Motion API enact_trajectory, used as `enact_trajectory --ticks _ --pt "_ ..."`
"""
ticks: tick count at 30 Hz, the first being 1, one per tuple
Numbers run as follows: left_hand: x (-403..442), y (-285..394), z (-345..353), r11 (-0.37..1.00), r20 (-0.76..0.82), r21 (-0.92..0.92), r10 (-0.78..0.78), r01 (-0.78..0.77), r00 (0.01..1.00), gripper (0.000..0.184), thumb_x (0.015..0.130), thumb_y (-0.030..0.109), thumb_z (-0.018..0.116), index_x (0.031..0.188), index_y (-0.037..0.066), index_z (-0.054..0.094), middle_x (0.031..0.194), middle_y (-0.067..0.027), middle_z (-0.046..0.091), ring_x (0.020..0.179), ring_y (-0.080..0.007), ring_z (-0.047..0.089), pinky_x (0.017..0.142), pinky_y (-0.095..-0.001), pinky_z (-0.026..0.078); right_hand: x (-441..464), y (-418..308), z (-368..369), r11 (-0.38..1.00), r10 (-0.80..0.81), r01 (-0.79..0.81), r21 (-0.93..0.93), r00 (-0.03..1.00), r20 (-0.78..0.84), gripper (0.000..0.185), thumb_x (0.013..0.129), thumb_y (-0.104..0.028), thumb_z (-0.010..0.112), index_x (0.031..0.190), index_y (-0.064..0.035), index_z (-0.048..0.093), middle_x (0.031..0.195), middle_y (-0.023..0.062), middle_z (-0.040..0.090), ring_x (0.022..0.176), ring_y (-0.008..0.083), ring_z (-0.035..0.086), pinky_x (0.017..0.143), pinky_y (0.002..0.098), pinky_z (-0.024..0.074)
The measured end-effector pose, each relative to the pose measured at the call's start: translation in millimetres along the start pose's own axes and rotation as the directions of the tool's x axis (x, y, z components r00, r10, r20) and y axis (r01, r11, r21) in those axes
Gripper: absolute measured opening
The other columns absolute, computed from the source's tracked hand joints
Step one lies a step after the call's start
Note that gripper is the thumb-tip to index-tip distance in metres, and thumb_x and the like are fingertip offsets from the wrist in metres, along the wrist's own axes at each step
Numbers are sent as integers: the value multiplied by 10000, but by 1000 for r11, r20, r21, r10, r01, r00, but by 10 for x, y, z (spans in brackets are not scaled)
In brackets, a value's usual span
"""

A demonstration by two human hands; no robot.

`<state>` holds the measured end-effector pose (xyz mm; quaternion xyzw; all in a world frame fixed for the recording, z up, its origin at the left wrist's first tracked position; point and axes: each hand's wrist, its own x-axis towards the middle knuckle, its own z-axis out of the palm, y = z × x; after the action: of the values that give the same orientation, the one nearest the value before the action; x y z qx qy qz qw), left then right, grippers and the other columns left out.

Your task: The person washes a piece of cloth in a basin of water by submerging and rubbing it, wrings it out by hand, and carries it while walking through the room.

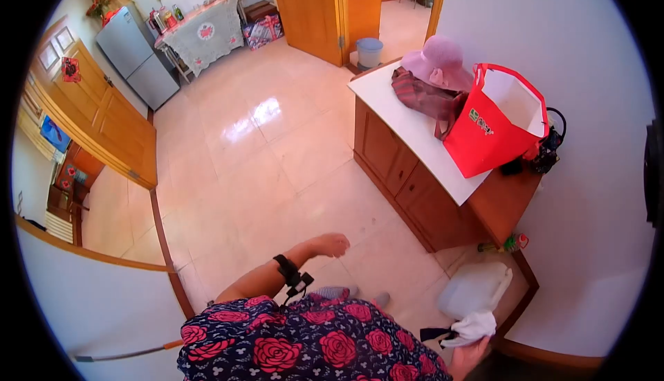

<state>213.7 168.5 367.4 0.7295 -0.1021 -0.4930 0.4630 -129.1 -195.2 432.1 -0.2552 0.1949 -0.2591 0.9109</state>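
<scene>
My left hand (330, 245) hangs out over the tiled floor in front of me, its fingers loosely curled with nothing visible in them. A black strap with a small device sits on that forearm. At the lower right, my right hand (468, 357) is closed on a bunched white cloth (476, 327). A dark piece of fabric shows at the cloth's left side. Just beyond the cloth, a whitish translucent plastic container (474, 289) stands on the floor by the wall. Part of my right hand is cut off by the picture's lower edge.
A wooden cabinet (394, 147) on the right carries a red bag (492, 128), a pink hat (437, 61) and a dark checked cloth (427, 97). A green bottle (512, 243) lies below. Farther off are a fridge (138, 56), a covered table (207, 31) and a bucket (369, 53).
</scene>
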Motion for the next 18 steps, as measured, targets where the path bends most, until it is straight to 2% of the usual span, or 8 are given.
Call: enact_trajectory --ticks 2,5,8,10,11,12,16,18 --pt "-40 -156 -20 984 -158 -175 -49 20 986 243 832 232 469 969 49 552 790 -43 593 692 -140 560 588 -265 451 232 -100 -261 992 51 -24 122 974 -219 471 868 -318 482 1272 -89 399 1294 86 427 1174 292 397 976 495 291" --pt "-17 -977 -83 902 -321 -417 -261 112 910 265 860 274 481 1005 59 537 892 -94 604 794 -182 590 689 -297 480 543 -200 -513 990 141 -138 38 984 -106 448 886 -319 439 1267 -86 404 1274 73 451 1150 275 428 971 464 315" --pt "-368 -1908 -72 602 -316 -787 -577 131 753 206 852 201 471 994 58 510 876 -131 594 778 -245 594 671 -359 493 894 -232 -434 960 279 -278 24 953 -120 436 899 -343 403 1252 -89 424 1262 63 463 1137 272 443 964 458 325" --pt "-820 -1913 167 682 -507 -720 -644 129 573 140 821 108 404 906 66 507 738 -107 570 585 -189 554 517 -321 484 1085 -150 -584 923 384 -383 41 903 -192 428 901 -351 396 1241 -94 439 1249 63 475 1129 274 450 954 459 335" --pt "-964 -2600 135 482 -379 -870 -514 -107 770 121 823 88 385 873 65 492 705 -115 557 556 -187 536 479 -314 465 1181 -77 -671 898 437 -440 27 879 -189 411 904 -361 391 1211 -100 467 1213 63 506 1102 268 473 939 459 348" --pt "-1113 -2719 217 708 -405 -705 -447 39 797 89 825 76 376 822 62 463 673 -122 537 525 -188 513 440 -310 433 1286 3 -708 866 495 -500 10 853 -164 407 902 -365 395 1200 -100 474 1198 61 517 1093 267 480 933 457 353" --pt "-1493 -2381 618 512 -428 -855 -787 84 444 123 834 146 421 844 50 498 799 -152 587 625 -238 564 490 -323 460 1599 474 -604 720 676 -692 -49 716 -172 374 886 -347 453 1163 -100 498 1130 69 560 1030 262 523 891 447 394" --pt "-1551 -3615 727 205 -236 -967 -496 -152 836 142 847 161 412 865 44 491 820 -148 591 654 -239 575 534 -327 478 1707 735 -646 640 741 -767 -56 634 -222 356 881 -324 477 1158 -102 501 1114 77 567 1009 264 536 865 443 417"
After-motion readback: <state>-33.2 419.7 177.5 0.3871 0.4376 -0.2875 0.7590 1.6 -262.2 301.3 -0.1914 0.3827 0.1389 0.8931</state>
